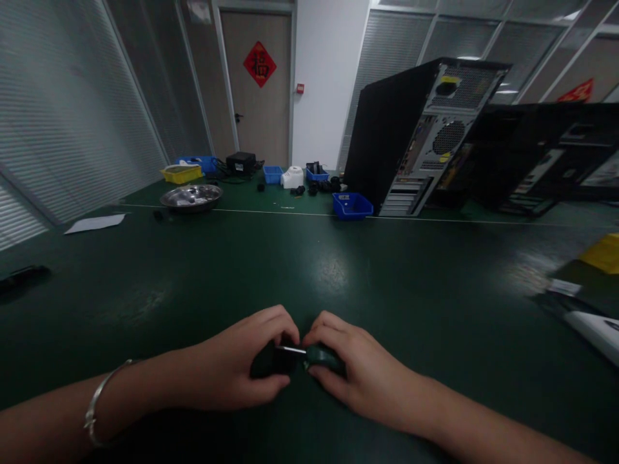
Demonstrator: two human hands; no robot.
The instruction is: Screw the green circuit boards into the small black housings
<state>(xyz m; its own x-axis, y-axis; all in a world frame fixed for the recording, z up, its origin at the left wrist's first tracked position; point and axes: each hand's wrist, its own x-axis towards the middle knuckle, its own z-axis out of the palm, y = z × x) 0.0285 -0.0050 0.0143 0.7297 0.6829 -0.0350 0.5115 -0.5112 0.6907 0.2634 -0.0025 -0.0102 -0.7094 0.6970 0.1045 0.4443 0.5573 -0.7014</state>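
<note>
My right hand (351,361) is closed around the dark green handle (325,358) of a screwdriver. Its thin bright shaft (292,349) points left toward my other hand, and the tip cannot be made out. The fingers and thumb of my left hand (258,357) curl around a black object (271,362), which is hard to tell from the dark table. A silver bangle (99,403) circles the left wrist. Both hands are low over the front of the green table (232,264), fingertips almost meeting.
A steel bowl (192,198) and white paper (95,223) lie at the back left. Behind are yellow (181,174) and blue trays (273,174). A blue bin (352,206) stands beside a black computer tower (396,142). A white device (594,330) sits at the right edge.
</note>
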